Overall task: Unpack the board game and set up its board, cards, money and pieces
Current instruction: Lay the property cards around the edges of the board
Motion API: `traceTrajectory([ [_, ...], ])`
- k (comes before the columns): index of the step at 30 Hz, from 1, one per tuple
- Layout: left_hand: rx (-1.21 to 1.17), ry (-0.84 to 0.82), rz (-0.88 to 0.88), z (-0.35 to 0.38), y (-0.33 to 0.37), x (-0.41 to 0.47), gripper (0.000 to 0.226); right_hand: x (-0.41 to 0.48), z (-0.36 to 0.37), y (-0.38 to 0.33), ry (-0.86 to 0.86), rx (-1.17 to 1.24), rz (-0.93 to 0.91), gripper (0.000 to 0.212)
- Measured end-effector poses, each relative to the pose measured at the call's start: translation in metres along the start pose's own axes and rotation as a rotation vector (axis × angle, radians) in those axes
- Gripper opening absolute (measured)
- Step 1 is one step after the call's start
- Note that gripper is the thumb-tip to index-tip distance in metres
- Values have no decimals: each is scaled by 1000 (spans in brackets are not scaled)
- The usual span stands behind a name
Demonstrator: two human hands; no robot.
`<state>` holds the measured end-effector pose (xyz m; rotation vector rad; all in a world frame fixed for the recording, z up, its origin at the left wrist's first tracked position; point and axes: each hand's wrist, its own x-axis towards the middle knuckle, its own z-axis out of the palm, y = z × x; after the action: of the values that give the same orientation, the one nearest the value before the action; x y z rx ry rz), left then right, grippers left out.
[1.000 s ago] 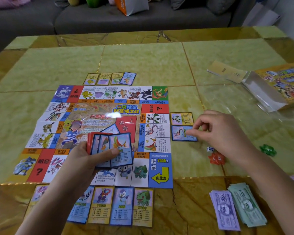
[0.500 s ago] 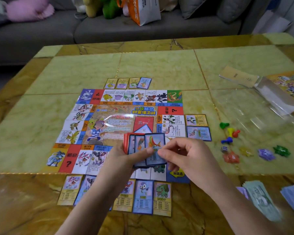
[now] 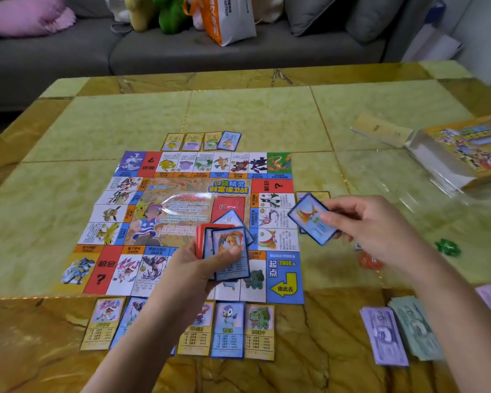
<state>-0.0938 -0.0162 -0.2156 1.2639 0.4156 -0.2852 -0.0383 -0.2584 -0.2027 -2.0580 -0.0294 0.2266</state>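
Tabletop (image 3: 253,117) | right hand (image 3: 372,225) moved blue card (image 3: 309,217) rightward | left hand (image 3: 193,268) grips stack (image 3: 227,251)

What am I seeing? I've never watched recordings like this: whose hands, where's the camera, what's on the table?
No machine here: these are a person's two bare hands, filmed by a camera worn on their head, looking down. The left hand holds a stack of cards; the right hand pinches one blue card beside the right edge of the game board. On the table lie the board, card rows along its near and far edges, paper money and the game box.
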Motion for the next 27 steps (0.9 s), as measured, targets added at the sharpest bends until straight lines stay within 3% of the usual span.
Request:
traceTrajectory([
  [3, -4, 40, 7, -4, 1, 4, 32, 7, -22, 12, -22, -319, 16, 10],
  [5, -14, 63, 16, -7, 1, 6, 27, 10, -25, 15, -64, -411, 24, 12],
  [9, -42, 99, 11, -13, 3, 11, 23, 14, -21, 16, -137, -417, 24, 15],
  [18, -68, 112, 8, -19, 4, 13, 57, 21, -12, 19, -155, -517, 24, 17],
  [27, -51, 59, 17, -19, 4, 12, 35, 25, -9, 22, -135, -517, -10, 24],
])
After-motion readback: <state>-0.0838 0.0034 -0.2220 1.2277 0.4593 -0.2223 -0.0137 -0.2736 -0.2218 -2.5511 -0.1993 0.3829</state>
